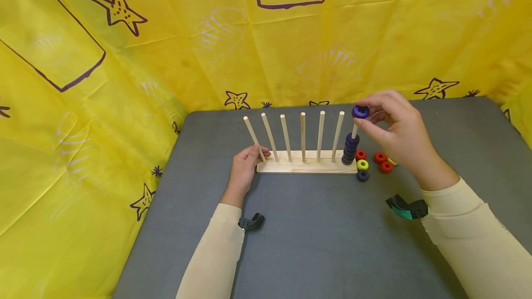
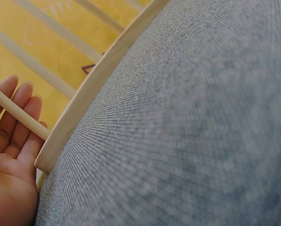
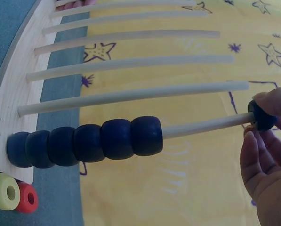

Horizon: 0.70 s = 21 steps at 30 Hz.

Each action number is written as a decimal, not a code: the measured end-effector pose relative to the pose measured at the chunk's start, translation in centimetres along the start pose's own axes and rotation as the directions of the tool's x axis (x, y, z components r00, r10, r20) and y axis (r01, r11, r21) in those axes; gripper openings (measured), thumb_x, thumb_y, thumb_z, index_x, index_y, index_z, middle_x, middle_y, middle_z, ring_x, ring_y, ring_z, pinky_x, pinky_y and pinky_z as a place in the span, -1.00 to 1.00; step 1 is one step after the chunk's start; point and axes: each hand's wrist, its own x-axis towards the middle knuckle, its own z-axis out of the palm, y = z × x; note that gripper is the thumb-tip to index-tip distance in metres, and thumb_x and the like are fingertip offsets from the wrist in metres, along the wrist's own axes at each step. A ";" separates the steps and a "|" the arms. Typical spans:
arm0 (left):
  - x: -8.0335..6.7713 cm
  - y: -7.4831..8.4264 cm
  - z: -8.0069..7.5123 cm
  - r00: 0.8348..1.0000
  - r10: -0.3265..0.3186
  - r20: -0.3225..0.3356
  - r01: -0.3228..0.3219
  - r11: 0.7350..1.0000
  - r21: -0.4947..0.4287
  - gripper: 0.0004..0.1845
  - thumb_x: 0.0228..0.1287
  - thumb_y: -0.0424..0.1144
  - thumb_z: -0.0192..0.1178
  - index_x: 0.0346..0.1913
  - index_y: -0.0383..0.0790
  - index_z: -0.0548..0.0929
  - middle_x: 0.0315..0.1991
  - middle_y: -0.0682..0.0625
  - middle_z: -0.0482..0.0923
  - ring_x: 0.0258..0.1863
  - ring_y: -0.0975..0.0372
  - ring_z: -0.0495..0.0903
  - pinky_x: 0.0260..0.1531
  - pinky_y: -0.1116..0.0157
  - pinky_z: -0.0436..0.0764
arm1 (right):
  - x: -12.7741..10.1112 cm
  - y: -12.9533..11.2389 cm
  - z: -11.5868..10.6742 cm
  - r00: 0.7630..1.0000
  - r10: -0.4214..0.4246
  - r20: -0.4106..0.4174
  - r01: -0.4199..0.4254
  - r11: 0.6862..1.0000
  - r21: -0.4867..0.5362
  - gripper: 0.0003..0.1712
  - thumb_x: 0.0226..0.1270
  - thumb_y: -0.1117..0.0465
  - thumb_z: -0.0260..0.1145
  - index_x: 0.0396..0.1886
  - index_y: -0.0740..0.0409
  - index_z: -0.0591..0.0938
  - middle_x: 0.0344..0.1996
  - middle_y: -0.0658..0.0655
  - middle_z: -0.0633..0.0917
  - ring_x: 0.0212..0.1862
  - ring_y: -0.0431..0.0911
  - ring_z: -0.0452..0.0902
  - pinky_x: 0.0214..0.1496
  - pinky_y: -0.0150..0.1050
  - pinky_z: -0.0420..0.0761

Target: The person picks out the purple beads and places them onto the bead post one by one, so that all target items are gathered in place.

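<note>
Blue bead [image 1: 360, 111] pinched by right hand [image 1: 396, 126] atop peg; left hand [image 1: 245, 166], fingers relaxed, steadies wooden base [image 1: 305, 167].

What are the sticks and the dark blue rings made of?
The pegs and their base look like bare, unpainted wood: pale tan with a matte surface. The dark blue rings, like the blue ring held by the right hand, look smooth and evenly coloured, maybe painted wood or plastic; the pictures cannot settle which.
</note>
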 end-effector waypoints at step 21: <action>0.1 0.0 0.1 1.000 0.007 0.001 -0.007 1.000 -0.004 -0.53 0.49 -0.10 -0.02 -0.11 -0.56 0.60 -0.15 -0.45 0.56 -0.06 -0.19 0.54 0.00 0.07 0.52 | -0.6 0.4 0.1 0.999 0.046 0.023 -0.045 0.999 -0.030 -0.68 0.02 0.60 0.40 -0.18 0.37 0.64 -0.22 0.21 0.61 -0.22 -0.22 0.42 -0.24 -0.40 0.48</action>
